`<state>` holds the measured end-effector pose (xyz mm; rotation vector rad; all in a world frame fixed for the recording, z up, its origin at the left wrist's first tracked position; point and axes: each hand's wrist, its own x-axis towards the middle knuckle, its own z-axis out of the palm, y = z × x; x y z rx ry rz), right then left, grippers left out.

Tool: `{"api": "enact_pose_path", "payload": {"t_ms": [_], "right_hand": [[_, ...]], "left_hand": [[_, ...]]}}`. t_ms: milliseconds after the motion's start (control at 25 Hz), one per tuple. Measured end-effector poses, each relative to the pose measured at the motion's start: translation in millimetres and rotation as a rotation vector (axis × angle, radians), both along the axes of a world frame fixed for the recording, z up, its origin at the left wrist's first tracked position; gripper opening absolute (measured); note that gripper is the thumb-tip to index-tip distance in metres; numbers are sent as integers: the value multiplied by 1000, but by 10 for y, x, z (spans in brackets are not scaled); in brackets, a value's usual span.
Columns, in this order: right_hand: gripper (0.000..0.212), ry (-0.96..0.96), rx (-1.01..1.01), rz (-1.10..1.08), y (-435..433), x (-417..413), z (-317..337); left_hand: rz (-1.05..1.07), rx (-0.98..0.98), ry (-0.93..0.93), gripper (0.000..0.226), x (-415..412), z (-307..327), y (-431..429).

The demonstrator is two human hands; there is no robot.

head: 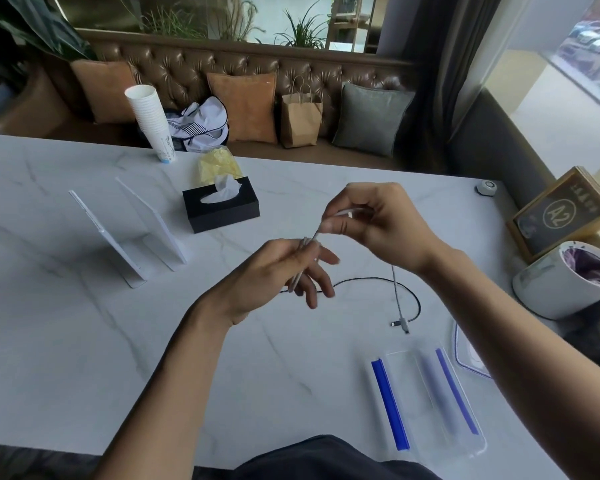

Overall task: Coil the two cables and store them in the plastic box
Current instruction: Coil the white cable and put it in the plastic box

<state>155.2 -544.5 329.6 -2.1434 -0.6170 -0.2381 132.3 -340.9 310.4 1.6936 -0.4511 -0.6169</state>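
here the left hand [284, 268] pinched a few loops of the grey cable [397, 296] above the bench [84, 341], the right hand [371, 220] gripping its strand. the black cable [368, 280] lay beneath. slack fingers could spill loops; the plastic box [430, 403] waited nearby.

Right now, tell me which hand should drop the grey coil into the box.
Probably the right hand: the clear plastic box lies open on that side. The left hand, holding the grey cable loops, would cross over.

Tissue box [221, 209] behind hands, plastic box [430, 400] front-right on table [84, 341].
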Motion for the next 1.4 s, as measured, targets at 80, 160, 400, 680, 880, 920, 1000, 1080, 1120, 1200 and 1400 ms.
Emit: {"api": "enact_pose_path", "payload": {"t_ms": [80, 160, 400, 680, 880, 920, 1000, 1080, 1120, 1200, 1400], "right_hand": [[6, 1, 73, 33, 55, 34, -25], [10, 46, 164, 44, 79, 80, -91], [28, 201, 290, 52, 228, 6, -348], [25, 343, 150, 22, 286, -192, -473], [14, 278, -12, -53, 186, -171, -403], [14, 272, -17, -67, 152, -168, -384], [14, 257, -32, -67, 104, -171, -327], [12, 201, -94, -36, 87, -173, -248], [10, 159, -117, -21, 84, -162, -208], [8, 74, -129, 2, 76, -114, -120], [6, -98, -199, 42, 52, 13, 51]], "left_hand": [[-18, -51, 3, 37, -47, 22, -42], [-5, -181, 36, 35, -76, 36, -63], [98, -590, 146, 41, -114, 86, -174], [334, -750, 14, 41, 52, 49, -221], [514, -473, -283, 39, 142, -19, -193], [548, -389, -341, 38, 165, -33, -158], [574, -220, -424, 39, 215, -56, -75], [529, -51, -444, 37, 237, -93, -33], [499, 18, -433, 31, 230, -117, -31], [439, 97, -370, 26, 203, -179, -58], [179, -24, -130, 50, 75, -134, -160]]}}
